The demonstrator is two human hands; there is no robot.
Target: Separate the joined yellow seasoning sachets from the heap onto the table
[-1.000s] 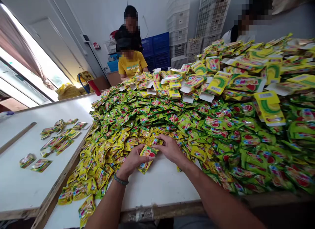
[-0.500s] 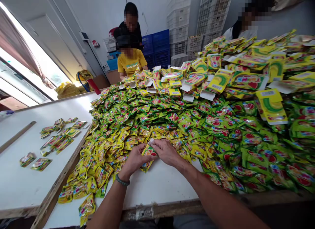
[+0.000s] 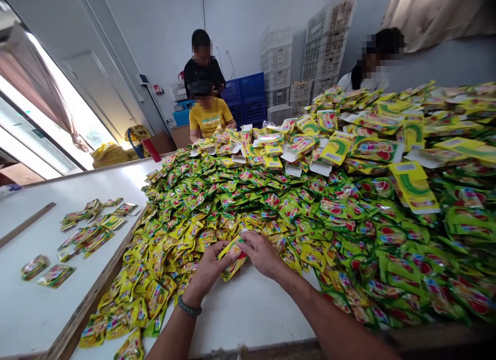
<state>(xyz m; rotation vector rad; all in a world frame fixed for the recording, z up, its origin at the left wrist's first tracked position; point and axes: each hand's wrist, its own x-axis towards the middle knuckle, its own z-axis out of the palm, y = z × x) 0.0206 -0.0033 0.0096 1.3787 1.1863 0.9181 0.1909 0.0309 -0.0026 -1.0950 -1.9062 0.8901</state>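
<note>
Between my hands is a small yellow printed carton, tilted above the white tabletop. My left hand is closed on its left side, with the thumb across the front. At the carton's upper end, the fingers of my right hand pinch it near a white flap. Whether anything is inside cannot be seen. Yellow candy-like sachets lie to the left and just beyond my hands. Green sachets are heaped behind and to the right.
Yellow cartons with white flaps are piled on the far heap. A wooden strip borders the left table section, where several filled-looking packs lie. A person in yellow and others are beyond the heap, near stacked crates.
The carton has tipped to a flatter slant in my hands, and my right fingers have shifted at its upper end. My view has tilted up slightly.
</note>
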